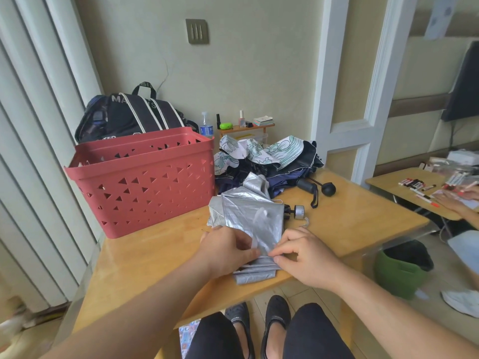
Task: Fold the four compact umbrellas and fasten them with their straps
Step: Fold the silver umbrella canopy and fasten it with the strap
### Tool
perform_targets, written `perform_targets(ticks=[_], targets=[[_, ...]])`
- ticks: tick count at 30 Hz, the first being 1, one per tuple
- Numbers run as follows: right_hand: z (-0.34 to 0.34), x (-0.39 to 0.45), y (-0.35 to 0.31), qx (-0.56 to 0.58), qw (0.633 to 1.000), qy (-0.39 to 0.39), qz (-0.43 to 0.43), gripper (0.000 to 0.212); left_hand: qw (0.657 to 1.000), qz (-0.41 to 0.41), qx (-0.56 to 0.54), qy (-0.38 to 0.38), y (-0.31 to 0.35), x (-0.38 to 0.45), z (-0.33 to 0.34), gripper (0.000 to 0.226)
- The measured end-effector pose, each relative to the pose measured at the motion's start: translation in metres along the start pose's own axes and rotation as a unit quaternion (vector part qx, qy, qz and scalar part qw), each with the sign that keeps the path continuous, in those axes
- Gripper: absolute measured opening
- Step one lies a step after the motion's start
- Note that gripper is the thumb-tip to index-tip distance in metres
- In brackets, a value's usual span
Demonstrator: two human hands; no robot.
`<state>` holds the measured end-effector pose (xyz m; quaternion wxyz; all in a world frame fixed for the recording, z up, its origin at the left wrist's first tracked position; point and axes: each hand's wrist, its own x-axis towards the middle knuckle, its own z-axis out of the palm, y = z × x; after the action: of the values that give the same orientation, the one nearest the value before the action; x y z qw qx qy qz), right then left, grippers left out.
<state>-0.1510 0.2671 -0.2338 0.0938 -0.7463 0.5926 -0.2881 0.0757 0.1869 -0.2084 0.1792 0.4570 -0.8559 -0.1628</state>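
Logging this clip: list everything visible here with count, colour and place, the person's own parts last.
silver umbrella: one, silver, near table edge, partly folded
umbrella pile: several tangled, exact count unclear, navy, black and white-patterned, behind the silver one
basket: one, red, left on table
backpack: one, black, behind basket
spray bottle: one, clear, against wall
small shelf: one, wooden, with small items
table: one, light wood
bin: one, green, floor right
markers: several, second table far right
another person's hand: one, far right
left hand: pinching silver fabric
right hand: pinching silver fabric
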Motion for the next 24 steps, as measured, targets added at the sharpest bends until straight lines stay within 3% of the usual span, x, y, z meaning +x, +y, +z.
perform_targets(ticks=[5,9,16,21,24], targets=[[-0.003,0.003,0.002,0.018,1.000,-0.009,0.013,0.017,0.992,0.079,-0.092,-0.034,-0.003,-0.008,-0.002,0.019],[-0.005,0.005,0.003,0.025,0.999,-0.014,0.020,0.016,0.985,0.167,-0.023,-0.022,-0.012,-0.020,-0.004,0.027],[-0.001,0.002,-0.001,0.017,1.000,-0.004,0.016,0.016,0.987,0.147,0.002,-0.065,-0.015,-0.031,-0.016,0.017],[0.008,-0.004,-0.004,-0.056,0.996,0.051,-0.047,0.021,0.994,0.087,-0.013,0.063,-0.002,0.011,-0.031,0.033],[0.009,-0.006,-0.003,-0.077,0.992,0.065,-0.073,0.026,0.993,0.096,0.060,0.042,0.014,0.046,-0.024,0.037]])
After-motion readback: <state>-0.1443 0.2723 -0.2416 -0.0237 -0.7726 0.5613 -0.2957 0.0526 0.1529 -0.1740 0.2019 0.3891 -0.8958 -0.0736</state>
